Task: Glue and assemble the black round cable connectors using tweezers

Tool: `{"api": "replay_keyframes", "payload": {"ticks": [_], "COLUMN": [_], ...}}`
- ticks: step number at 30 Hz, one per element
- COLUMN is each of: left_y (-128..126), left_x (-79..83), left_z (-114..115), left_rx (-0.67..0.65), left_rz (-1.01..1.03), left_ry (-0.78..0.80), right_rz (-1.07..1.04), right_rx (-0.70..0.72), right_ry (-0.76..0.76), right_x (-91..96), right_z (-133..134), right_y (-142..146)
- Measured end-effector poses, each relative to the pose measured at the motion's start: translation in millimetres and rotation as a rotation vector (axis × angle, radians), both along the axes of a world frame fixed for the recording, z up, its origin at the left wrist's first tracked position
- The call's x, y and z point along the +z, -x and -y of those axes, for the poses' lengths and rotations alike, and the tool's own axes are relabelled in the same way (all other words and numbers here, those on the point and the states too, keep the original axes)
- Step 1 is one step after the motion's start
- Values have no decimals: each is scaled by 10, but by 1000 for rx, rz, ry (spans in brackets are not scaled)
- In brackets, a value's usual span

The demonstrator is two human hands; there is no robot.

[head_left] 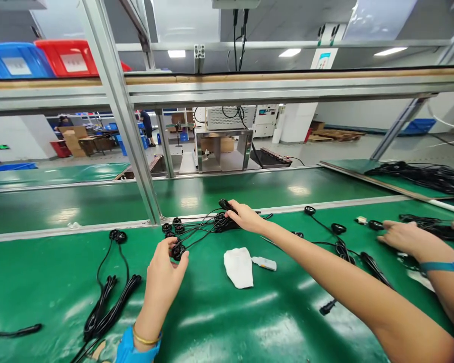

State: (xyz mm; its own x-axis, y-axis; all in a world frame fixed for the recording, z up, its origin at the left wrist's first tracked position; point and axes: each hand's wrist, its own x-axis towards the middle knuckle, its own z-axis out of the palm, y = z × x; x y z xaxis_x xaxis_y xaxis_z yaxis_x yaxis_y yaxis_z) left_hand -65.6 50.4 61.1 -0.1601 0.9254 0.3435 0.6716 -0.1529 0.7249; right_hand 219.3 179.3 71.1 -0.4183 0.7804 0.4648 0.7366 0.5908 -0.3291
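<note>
My left hand is closed in a pinch on a small black round puck at the end of a thin black cable. My right hand reaches forward and grips a bundle of black cables near the metal rail. Several more pucks lie fanned out between the two hands, joined to the bundle by thin leads. All of it rests on the green mat.
A white cloth and a small white tube lie just in front of my hands. A coiled black cable set lies at left. More cables lie at right, where another person's hand rests. A slanted metal post rises ahead.
</note>
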Motion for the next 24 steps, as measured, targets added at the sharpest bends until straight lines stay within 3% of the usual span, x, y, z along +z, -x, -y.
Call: {"api": "replay_keyframes", "payload": {"ticks": [4,9,13,16,21,24], "left_y": [-40,-68,-142,-323,-805,-993], "left_x": [-11,19,2,-123,-495,-675], "left_z": [-8,24,108,216,458,570], "left_rx": [-48,-231,-471,-611,-762,-797], "left_rz": [96,288,152,72,116,159], "left_ry": [-10,156,334,358,299,280], "right_rz": [-134,-202,-172,-124,-25,123], "right_rx": [29,-19,-50,-121,-375,-471], "right_ry": [0,187,507,631,682,552], "right_x": [313,529,342,114,-142,-244], "right_z": [304,1191,1887,2261,2710,2854], "right_y": [-98,-555,-943,-1214,-1555,-1568]}}
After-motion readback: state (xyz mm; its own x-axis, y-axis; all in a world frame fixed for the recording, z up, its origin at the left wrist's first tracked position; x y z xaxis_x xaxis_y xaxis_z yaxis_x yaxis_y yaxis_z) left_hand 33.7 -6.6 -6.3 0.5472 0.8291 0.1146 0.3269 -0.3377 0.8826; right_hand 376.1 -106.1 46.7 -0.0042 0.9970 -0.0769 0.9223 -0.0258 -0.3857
